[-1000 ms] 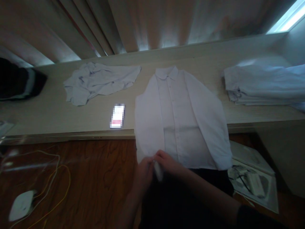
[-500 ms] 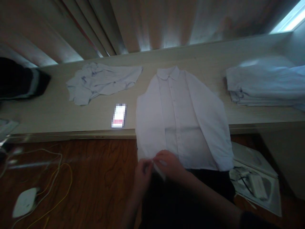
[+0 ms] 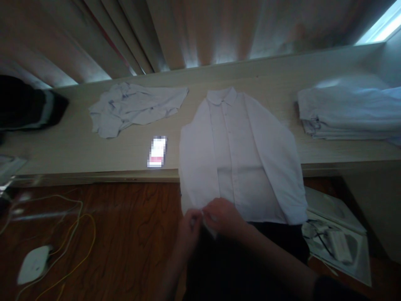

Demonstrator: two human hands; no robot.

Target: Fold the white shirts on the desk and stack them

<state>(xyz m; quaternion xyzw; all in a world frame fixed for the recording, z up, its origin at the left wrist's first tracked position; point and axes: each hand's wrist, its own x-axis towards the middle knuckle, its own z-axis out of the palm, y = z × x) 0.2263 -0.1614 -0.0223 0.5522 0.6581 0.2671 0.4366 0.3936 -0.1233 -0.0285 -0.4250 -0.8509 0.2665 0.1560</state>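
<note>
A white long-sleeved shirt (image 3: 241, 146) lies front up with its collar toward the back, its lower part hanging over the table's front edge toward my lap. Its right-hand sleeve runs straight down along the body. At the lower left corner my left hand (image 3: 190, 223) pinches the end of the other sleeve, likely the cuff. Close against it, my right hand (image 3: 221, 215) also grips this white cloth, fingers closed. A small flap of it hangs below the fingers. The fingertips are dim and blurred, so any button there is hidden.
On the pale table (image 3: 78, 154) lie a crumpled white garment (image 3: 134, 106), a phone (image 3: 157, 151) with a lit screen, and a folded stack of white clothes (image 3: 351, 110). A dark bag (image 3: 31, 104) sits at far left. Cables and a white box (image 3: 34, 263) are on the wooden floor.
Both hands stay at the same corner of the shirt, with only slight finger movement. The white flap under the right hand has shifted a little. The shirt body lies unchanged.
</note>
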